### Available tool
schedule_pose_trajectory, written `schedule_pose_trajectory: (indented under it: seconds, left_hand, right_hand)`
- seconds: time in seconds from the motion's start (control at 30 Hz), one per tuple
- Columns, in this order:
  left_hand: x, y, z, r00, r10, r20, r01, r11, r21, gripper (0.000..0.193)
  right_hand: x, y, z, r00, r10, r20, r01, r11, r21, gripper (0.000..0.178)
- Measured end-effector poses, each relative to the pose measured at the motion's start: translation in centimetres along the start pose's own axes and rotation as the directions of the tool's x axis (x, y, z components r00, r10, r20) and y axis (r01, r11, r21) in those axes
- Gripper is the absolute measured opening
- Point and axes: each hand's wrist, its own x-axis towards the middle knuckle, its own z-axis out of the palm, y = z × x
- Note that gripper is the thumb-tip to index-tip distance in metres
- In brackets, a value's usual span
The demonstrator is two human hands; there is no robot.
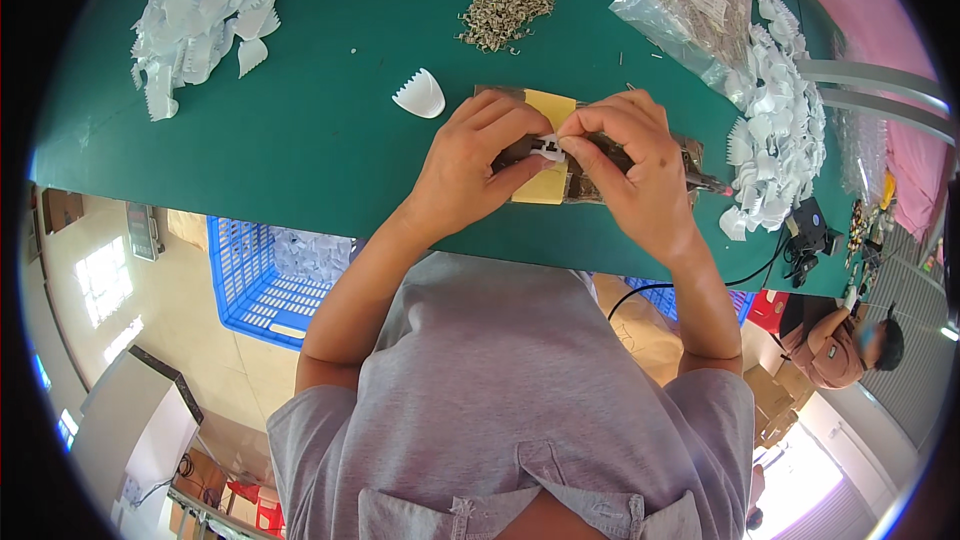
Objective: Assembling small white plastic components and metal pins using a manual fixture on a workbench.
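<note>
A small white plastic piece (548, 148) with dark slots is held up between my two hands. My left hand (475, 155) is closed, pinching its left side between thumb and fingers. At the other end, the thumb and forefinger of my right hand (640, 165) are closed on the piece; whether they also hold a tiny part is hidden. Beneath both hands lies a block wrapped in brown tape (583, 190), with a yellow strip (543, 188) across it. A single white toothed piece (420, 95) rests on the green table just beyond my left hand.
Small metal clips (510, 8) are heaped at the far middle. White toothed pieces pile up at far left (205, 10) and right (775, 140), near a clear plastic bag (690, 15). A pen-like tool (708, 183) lies right. A blue basket (255, 290) stands below the table edge (130, 180).
</note>
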Motion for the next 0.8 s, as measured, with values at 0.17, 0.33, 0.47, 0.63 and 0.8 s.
schedule_pose_trajectory:
  seconds: [0.17,0.33,0.47,0.63,0.8]
  left_hand:
    - [0.0,-0.1,0.1,1.0,-0.013,-0.021,0.013,1.0,-0.011,0.032]
    - [0.0,0.0,0.1,1.0,-0.015,-0.022,0.014,1.0,-0.02,0.032]
    - [-0.1,-0.2,0.2,1.0,-0.005,-0.029,0.005,1.0,-0.028,0.031]
    - [0.0,-0.1,0.3,0.999,-0.017,-0.033,0.017,1.0,-0.011,0.031]
    - [-0.1,-0.1,0.5,0.999,-0.014,-0.043,0.013,1.0,-0.006,0.032]
  right_hand:
    - [-0.1,0.2,0.2,0.999,-0.022,0.042,0.025,0.998,-0.061,0.008]
    - [-0.1,0.1,0.5,0.997,-0.015,0.073,0.019,0.998,-0.054,0.006]
    - [0.0,-0.2,0.7,0.998,-0.005,0.064,0.009,0.998,-0.06,0.006]
    - [-0.5,-0.6,1.2,1.0,0.02,-0.014,-0.021,0.999,-0.046,0.009]
    - [-0.7,-0.8,1.5,0.995,0.011,-0.102,-0.015,0.999,-0.043,0.013]
